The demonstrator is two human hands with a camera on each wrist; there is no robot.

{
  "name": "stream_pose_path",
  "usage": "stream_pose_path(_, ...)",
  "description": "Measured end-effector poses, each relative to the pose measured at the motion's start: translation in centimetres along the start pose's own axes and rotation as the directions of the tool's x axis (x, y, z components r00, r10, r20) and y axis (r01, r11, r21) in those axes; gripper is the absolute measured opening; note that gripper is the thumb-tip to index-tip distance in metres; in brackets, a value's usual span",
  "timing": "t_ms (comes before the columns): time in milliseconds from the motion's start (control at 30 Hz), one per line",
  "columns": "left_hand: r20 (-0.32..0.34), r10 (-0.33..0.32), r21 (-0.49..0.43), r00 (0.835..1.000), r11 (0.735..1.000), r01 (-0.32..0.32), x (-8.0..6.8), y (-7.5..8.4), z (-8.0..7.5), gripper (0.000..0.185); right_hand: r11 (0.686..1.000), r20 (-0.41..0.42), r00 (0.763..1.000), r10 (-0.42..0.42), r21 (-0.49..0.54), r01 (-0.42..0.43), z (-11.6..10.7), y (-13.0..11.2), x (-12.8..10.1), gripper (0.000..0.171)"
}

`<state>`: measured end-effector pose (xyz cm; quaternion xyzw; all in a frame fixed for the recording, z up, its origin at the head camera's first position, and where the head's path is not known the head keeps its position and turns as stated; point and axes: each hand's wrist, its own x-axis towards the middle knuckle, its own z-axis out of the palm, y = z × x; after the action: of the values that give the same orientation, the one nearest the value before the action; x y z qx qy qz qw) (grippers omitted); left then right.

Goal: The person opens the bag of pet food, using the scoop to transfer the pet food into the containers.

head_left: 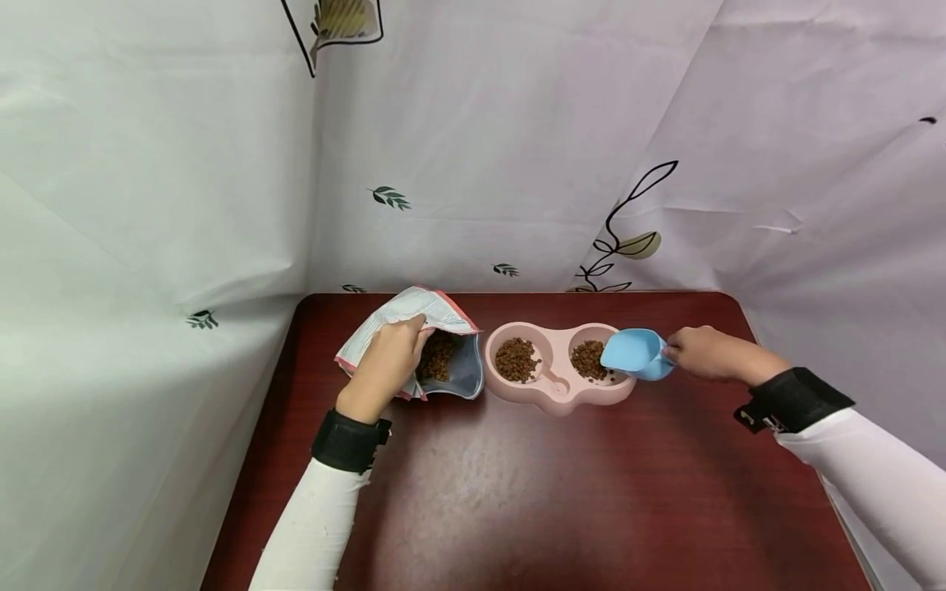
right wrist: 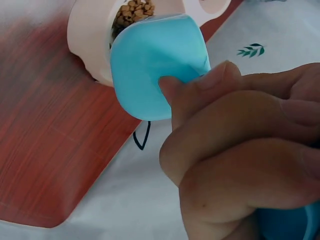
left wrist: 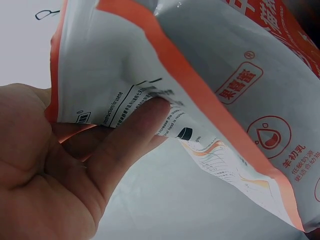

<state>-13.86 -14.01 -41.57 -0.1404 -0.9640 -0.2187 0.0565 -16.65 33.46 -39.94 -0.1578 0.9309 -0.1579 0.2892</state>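
My left hand [head_left: 384, 361] reaches forward, fingers curled over the lip of the grey-and-orange foil kibble pouch [head_left: 410, 336], holding it open on the dark red wooden table [head_left: 517, 492]. My right hand [head_left: 705, 351] extends left, gripping the light blue plastic scoop [head_left: 634, 353] tipped over the right well (brown kibble in both) of the pink double pet bowl [head_left: 559, 394].

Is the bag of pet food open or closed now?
Open. The bag lies on the table with its mouth spread wide, brown kibble visible inside; the left hand grips its upper edge.
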Motion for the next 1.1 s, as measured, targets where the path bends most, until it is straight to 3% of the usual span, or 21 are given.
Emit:
stream_pose_path(133,-0.002,0.004,-0.002,1.0,1.0,-0.004,0.0,0.0,0.0,0.031,0.999,-0.058,0.998,-0.021,0.023,0.023,0.4,0.2,-0.4,0.024)
stream_pose_path(367,0.006,-0.001,0.004,1.0,1.0,0.001,0.0,-0.1,0.1,0.032,0.996,-0.13,0.991,0.022,0.085,-0.011,1.5,0.9,-0.9,0.027)
stream_pose_path(733,-0.001,0.014,0.01,1.0,1.0,-0.014,-0.1,0.0,0.2,0.025,0.974,-0.267,0.96,0.078,0.224,-0.017,3.9,2.6,-1.9,0.033)
stream_pose_path(900,0.002,0.022,0.01,1.0,1.0,-0.022,-0.1,0.1,0.3,0.027,0.938,-0.278,0.953,0.123,0.347,-0.02,4.9,3.2,-2.6,0.04)
stream_pose_path(1100,-0.003,0.023,0.021,1.0,1.0,-0.023,0.0,0.1,0.3,0.027,0.841,-0.32,0.936,0.144,0.539,0.054,7.1,4.3,-2.5,0.045)
